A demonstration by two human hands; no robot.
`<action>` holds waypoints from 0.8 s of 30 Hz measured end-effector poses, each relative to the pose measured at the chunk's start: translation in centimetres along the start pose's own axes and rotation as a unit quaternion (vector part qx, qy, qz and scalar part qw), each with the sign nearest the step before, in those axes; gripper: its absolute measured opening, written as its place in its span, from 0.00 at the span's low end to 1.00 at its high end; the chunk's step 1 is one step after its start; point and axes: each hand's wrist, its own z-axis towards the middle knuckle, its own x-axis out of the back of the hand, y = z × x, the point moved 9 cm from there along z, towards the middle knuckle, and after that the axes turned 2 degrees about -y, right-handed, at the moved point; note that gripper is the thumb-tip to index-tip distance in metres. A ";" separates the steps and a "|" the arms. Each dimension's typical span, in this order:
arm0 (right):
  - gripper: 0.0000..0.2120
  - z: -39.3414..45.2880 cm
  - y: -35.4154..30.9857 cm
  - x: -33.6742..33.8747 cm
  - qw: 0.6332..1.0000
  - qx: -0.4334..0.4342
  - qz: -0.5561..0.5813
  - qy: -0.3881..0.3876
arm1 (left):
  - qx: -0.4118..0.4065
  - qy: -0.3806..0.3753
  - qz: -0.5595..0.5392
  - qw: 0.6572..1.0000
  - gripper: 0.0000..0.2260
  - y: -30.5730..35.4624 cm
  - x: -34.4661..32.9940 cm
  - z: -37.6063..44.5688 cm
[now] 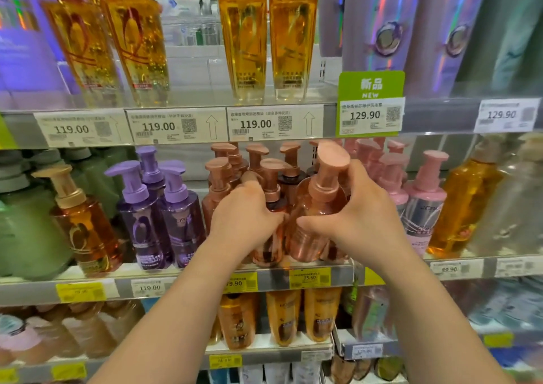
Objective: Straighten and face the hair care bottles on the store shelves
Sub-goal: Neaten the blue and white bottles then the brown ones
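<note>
On the middle shelf [176, 288] stands a cluster of rose-gold pump bottles. My left hand [244, 216] wraps the front left bottle [271, 236] of the cluster. My right hand [349, 219] grips the front right bottle [317, 225], which leans to the right with its pump head [333, 158] tipped up. More rose-gold bottles [223, 177] stand behind, partly hidden by my hands. Purple pump bottles [176, 216] stand to the left, pink ones [423, 204] to the right.
The upper shelf carries tall golden oil bottles [269, 36] and lilac holographic bottles [388, 25]. A green "NEW" tag [370, 101] hangs off the upper shelf edge. An amber pump bottle [85, 222] and green bottles sit far left. Orange bottles [283, 316] fill the lower shelf.
</note>
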 end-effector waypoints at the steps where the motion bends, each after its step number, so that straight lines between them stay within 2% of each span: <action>1: 0.28 -0.2 0.1 0.8 1.000 -0.006 0.013 0.002 | -0.001 -0.001 -0.015 1.000 0.29 0.3 -0.1 0.0; 6: 0.34 -1.3 1.3 2.7 0.998 -0.044 0.052 -0.007 | 0.001 -0.027 -0.081 0.996 0.26 2.6 -1.7 -0.1; 9: 0.34 -1.8 2.1 2.6 0.997 -0.060 0.034 -0.028 | -0.007 -0.044 -0.108 0.993 0.20 3.8 -2.4 0.0; 13: 0.32 -2.0 2.9 2.2 0.996 -0.070 0.024 -0.044 | -0.005 -0.062 -0.106 0.992 0.18 3.4 -3.0 0.7; 16: 0.31 -1.8 2.6 1.4 0.996 -0.064 0.037 -0.051 | -0.007 -0.075 -0.073 0.994 0.28 2.6 -2.8 0.6; 18: 0.32 -1.5 2.0 0.5 0.996 -0.055 0.044 -0.061 | -0.017 -0.058 -0.056 0.997 0.32 1.8 -1.3 0.2; 21: 0.34 -0.6 0.8 -1.1 0.995 -0.034 0.049 -0.074 | -0.020 -0.018 -0.066 0.997 0.25 0.0 2.2 -0.5; 24: 0.37 0.4 -0.9 -3.0 0.995 -0.010 0.055 -0.085 | 0.035 -0.006 -0.107 0.994 0.15 -3.4 4.6 -1.6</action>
